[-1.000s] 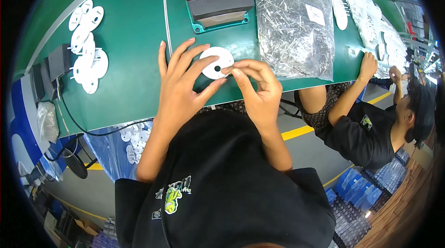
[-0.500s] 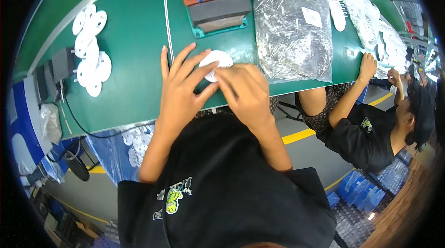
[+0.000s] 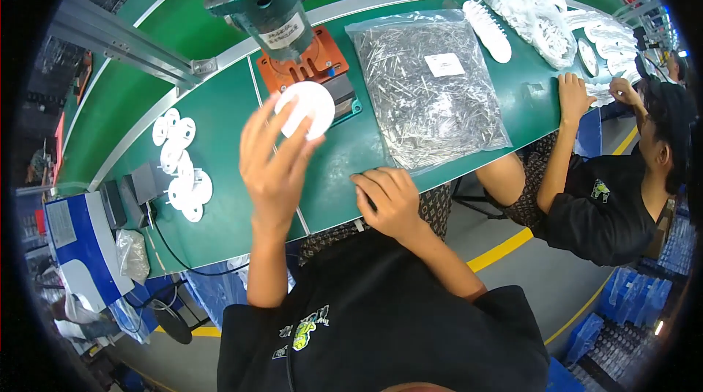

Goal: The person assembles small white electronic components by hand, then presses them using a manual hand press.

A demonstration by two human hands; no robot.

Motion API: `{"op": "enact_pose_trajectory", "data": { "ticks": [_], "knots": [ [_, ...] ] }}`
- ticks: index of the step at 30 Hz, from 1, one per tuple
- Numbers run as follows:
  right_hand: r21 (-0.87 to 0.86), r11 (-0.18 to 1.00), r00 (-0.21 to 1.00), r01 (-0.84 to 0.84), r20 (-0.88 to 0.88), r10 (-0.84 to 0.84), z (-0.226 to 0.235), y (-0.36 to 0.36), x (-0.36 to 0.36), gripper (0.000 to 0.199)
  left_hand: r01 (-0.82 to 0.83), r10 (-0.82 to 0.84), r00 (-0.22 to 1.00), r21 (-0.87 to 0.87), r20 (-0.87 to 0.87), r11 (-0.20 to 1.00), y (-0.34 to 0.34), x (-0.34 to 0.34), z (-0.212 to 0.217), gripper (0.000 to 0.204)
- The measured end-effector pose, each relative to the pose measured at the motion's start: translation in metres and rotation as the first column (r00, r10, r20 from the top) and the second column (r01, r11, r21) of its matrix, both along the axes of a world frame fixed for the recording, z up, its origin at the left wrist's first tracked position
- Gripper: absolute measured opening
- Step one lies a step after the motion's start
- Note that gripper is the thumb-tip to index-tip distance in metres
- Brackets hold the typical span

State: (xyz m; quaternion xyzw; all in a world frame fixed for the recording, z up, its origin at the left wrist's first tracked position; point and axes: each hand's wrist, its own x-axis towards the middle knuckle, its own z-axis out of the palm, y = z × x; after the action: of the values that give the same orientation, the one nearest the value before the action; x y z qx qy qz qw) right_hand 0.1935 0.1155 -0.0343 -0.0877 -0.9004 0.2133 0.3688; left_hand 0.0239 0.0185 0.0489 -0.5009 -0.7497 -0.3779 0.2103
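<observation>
A round white plastic disc (image 3: 316, 102) is raised above the green table, tilted, with my left hand (image 3: 272, 161) gripping it along its left and lower edge. It is just in front of a press with an orange fixture (image 3: 320, 58) and a teal head (image 3: 274, 15). My right hand (image 3: 392, 201) rests at the table's near edge, its fingers curled together; whatever they may hold is hidden. Beyond that hand lies a large clear bag (image 3: 432, 99) full of small metal pins.
Overlapping white discs with pins (image 3: 187, 165) lie at the left, beside dark blocks (image 3: 135, 190) and a black cable. White strips (image 3: 488, 33) and a plastic bag of white parts (image 3: 542, 29) are at the right. A co-worker's hand (image 3: 575, 99) rests on the table nearby.
My left hand has lifted the disc up and forward to the press. My right hand has let go of the disc and drawn back to the table edge. The view now takes in the press head.
</observation>
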Motion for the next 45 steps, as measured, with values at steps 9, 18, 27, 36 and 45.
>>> {"op": "enact_pose_trajectory", "data": {
  "ticks": [9,18,27,36,45],
  "knots": [
    [0.005,1.000,1.000,-0.025,0.007,0.025,0.001,0.005,0.000,0.025,-0.199,0.186,0.979,-0.230,-0.080,0.953,0.044,-0.041,0.008,0.040],
    [-0.361,0.886,0.956,-0.292,-0.125,0.264,0.082,0.021,-0.003,0.034,-0.040,0.043,0.986,-0.018,0.164,0.999,0.055,-0.053,0.005,0.051],
    [0.166,0.954,0.839,0.251,-0.529,-0.129,0.355,0.126,-0.145,0.031,0.047,-0.095,0.960,0.184,0.263,0.982,0.054,-0.054,-0.024,0.058],
    [-0.110,0.853,0.608,-0.511,-0.748,0.268,0.260,0.096,-0.074,0.044,0.042,-0.100,0.947,0.191,0.307,0.981,0.045,-0.062,-0.026,0.068],
    [0.060,0.965,0.436,-0.255,-0.883,0.170,0.117,0.067,-0.052,0.037,0.012,-0.070,0.944,0.179,0.321,0.984,0.049,-0.058,-0.024,0.072]
  ]
}}
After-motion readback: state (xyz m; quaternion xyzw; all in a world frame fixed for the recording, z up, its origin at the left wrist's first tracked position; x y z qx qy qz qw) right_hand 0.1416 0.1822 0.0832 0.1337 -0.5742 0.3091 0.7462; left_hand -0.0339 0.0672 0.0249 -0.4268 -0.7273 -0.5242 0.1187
